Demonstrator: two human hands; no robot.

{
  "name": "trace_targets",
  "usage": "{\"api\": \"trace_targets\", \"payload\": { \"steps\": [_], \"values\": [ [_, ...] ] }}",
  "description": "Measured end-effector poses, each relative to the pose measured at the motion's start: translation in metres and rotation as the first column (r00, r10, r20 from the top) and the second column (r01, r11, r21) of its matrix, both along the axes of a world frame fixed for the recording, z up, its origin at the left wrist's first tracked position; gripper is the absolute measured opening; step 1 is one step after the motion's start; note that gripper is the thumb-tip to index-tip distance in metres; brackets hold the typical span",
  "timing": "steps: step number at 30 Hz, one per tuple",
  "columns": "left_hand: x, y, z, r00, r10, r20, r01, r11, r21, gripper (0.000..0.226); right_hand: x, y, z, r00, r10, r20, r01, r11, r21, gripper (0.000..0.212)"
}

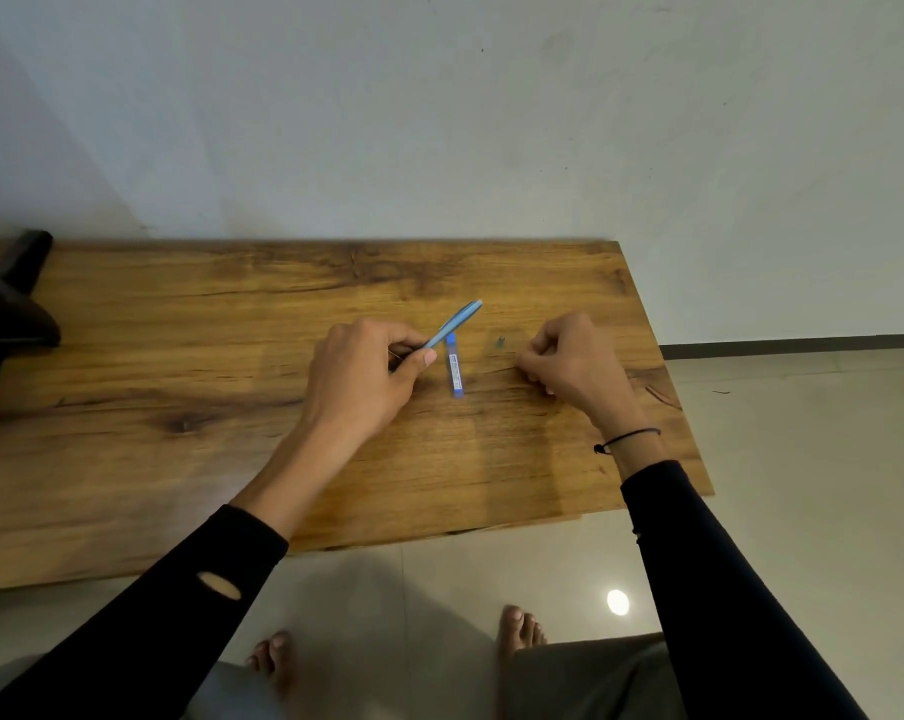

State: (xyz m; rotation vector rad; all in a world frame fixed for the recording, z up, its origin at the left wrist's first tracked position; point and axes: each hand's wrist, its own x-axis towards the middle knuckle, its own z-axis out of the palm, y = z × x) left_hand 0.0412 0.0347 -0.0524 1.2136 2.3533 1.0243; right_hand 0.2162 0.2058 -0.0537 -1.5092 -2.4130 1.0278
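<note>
My left hand (367,371) grips a light blue mechanical pencil (457,320) by its lower end, and the barrel points up and to the right above the wooden table (180,356). A small blue lead case (455,366) lies flat on the table just right of that hand. A tiny dark metal part (500,341) sits on the wood further right. My right hand (569,361) rests on the table with curled fingers pressed together at the tips; whatever they pinch is too small to make out.
A black object (8,309) stands at the table's left end. The table's right edge (663,366) drops off to a tiled floor (803,485). A grey wall runs behind the table. My bare feet show below the front edge.
</note>
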Motion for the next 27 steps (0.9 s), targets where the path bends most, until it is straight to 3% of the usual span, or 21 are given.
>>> {"api": "trace_targets", "payload": {
  "steps": [5,9,12,15,20,24,27],
  "values": [
    [0.002,0.001,0.005,1.000,-0.016,0.018,0.016,0.999,0.029,0.018,0.002,0.002,-0.004,0.998,-0.045,-0.040,0.044,0.998,-0.035,0.023],
    [0.002,0.001,0.007,0.998,-0.027,0.061,0.024,0.999,0.049,0.015,0.004,0.001,0.010,0.938,-0.131,-0.322,0.099,0.989,-0.113,0.022],
    [0.006,0.003,0.009,0.990,-0.059,0.128,0.050,0.996,0.074,0.013,-0.003,-0.008,0.024,0.854,-0.101,-0.510,-0.049,0.961,-0.272,0.028],
    [0.014,0.007,0.009,0.973,-0.073,0.218,0.052,0.993,0.104,0.011,-0.013,-0.020,0.028,0.849,-0.049,-0.526,-0.153,0.930,-0.333,0.029],
    [0.026,0.014,0.011,0.974,-0.102,0.201,0.070,0.984,0.163,0.006,-0.016,-0.027,0.032,0.828,-0.085,-0.555,-0.143,0.924,-0.354,0.017],
    [0.034,0.019,0.013,0.967,-0.148,0.206,0.114,0.979,0.170,0.011,-0.018,-0.026,0.032,0.817,-0.196,-0.542,-0.018,0.931,-0.364,0.009],
    [0.037,0.021,0.014,0.965,-0.162,0.204,0.127,0.977,0.172,0.026,-0.011,-0.014,0.028,0.816,-0.299,-0.496,0.142,0.934,-0.328,0.012]
  ]
}}
